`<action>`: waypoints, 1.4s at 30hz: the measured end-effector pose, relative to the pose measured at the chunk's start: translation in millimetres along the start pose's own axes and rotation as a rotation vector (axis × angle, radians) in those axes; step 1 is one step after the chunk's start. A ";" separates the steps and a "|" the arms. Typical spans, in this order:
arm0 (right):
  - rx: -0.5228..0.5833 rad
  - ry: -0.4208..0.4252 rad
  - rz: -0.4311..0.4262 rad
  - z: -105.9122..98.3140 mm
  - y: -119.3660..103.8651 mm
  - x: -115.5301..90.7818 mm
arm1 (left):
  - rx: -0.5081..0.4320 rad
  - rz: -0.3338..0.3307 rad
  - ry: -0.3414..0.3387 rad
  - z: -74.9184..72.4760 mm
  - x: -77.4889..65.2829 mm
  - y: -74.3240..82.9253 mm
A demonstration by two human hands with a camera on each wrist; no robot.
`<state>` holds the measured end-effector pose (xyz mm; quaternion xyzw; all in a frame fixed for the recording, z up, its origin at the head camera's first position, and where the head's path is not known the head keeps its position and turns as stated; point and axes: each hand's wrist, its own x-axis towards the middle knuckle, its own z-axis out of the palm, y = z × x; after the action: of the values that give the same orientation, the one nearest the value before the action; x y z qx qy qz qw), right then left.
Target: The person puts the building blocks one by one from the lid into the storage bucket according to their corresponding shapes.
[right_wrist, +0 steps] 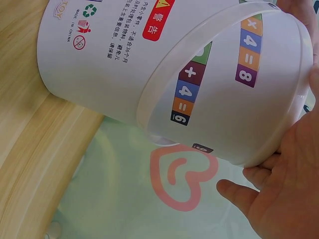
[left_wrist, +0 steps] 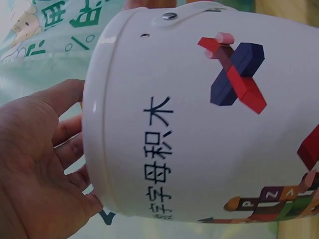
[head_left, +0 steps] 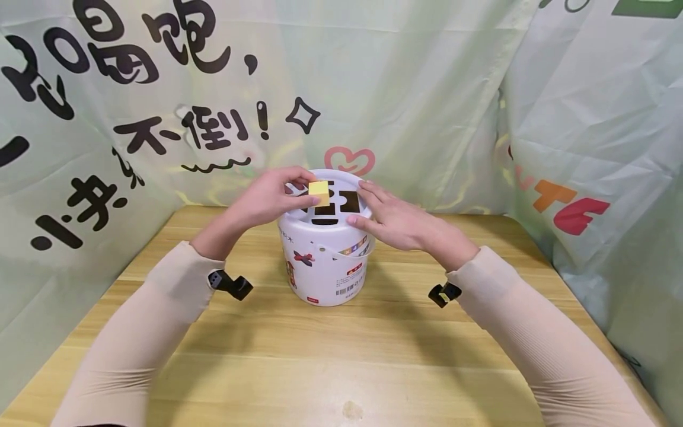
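A white toy-block bucket (head_left: pixel 315 276) stands upright on the table, its lid (head_left: pixel 296 216) cut with several shaped holes. My left hand (head_left: pixel 269 196) pinches a yellow block (head_left: pixel 319 193) between thumb and fingers over the left part of the lid. In the left wrist view that hand (left_wrist: pixel 37 164) is at the lid's rim, and the bucket hides the block. My right hand (head_left: pixel 397 224) rests on the right side of the lid, fingers extended along its edge. The right wrist view shows the right hand (right_wrist: pixel 286 179) against the rim, beside the bucket's white handle (right_wrist: pixel 159 79).
The wooden table (head_left: pixel 331 362) stretches around the bucket. Pale printed cloth (head_left: pixel 416 89) hangs behind it and at both sides. Each sleeve carries a small black camera mount, the left mount (head_left: pixel 230 284) and the right mount (head_left: pixel 444 293).
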<state>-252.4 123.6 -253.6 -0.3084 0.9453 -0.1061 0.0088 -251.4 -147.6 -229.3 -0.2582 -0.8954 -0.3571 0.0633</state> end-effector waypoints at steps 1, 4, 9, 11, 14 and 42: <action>0.000 0.000 0.000 0.0 -0.2 0.0 | 0.008 0.006 -0.002 1.5 1.1 -0.3; 0.000 -0.001 0.003 -0.1 -0.5 0.0 | 0.030 0.028 -0.016 5.7 3.7 -0.6; -0.002 -0.002 0.008 0.4 -0.9 0.1 | 0.080 0.036 -0.023 9.6 5.5 -1.7; -0.004 -0.004 0.008 0.6 -0.7 0.2 | 0.094 0.027 -0.025 10.2 5.7 -2.2; -0.007 0.001 0.000 0.4 -0.4 0.4 | 0.099 0.019 -0.039 10.4 6.0 -2.5; 0.012 0.018 -0.017 1.1 -1.3 -0.4 | 0.142 0.010 0.037 -43.2 -55.1 -18.2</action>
<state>-251.2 122.6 -254.4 -0.3155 0.9419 -0.1148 0.0011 -216.4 -210.8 -225.0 -0.2508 -0.9160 -0.2969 0.0997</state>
